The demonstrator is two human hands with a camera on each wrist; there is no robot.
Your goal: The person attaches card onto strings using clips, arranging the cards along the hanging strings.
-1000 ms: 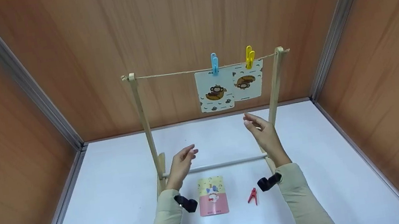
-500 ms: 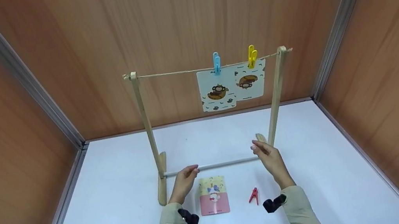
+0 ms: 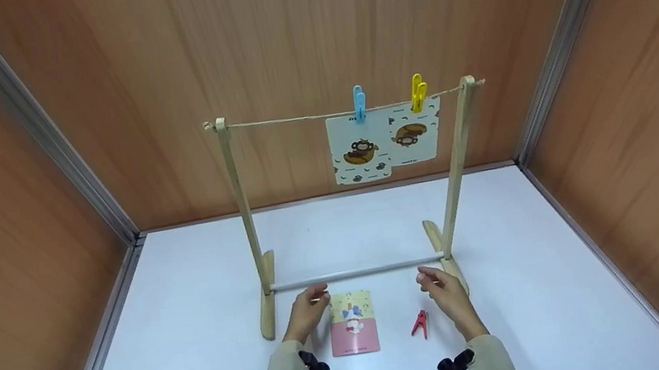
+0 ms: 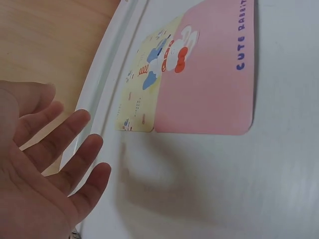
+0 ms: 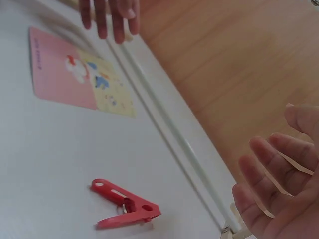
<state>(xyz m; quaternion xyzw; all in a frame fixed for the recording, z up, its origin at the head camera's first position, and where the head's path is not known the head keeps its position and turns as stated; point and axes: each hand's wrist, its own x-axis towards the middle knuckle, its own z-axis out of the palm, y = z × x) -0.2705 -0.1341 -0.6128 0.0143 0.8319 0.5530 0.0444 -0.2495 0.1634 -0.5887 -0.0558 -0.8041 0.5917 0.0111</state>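
The left hand (image 3: 309, 311) hovered near the pink-and-yellow card (image 3: 354, 335), the right hand (image 3: 447, 295) near the red peg (image 3: 421, 318), fingers relaxed and apart, a wide gap between hands. Beyond ran the white bar (image 3: 355, 272); farther, the white table (image 3: 195, 335) met the wooden wall (image 3: 294, 33).

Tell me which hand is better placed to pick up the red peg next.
Probably the right hand: it is empty and close to the peg. The left hand, also empty, is farther off, with the card lying between it and the peg.
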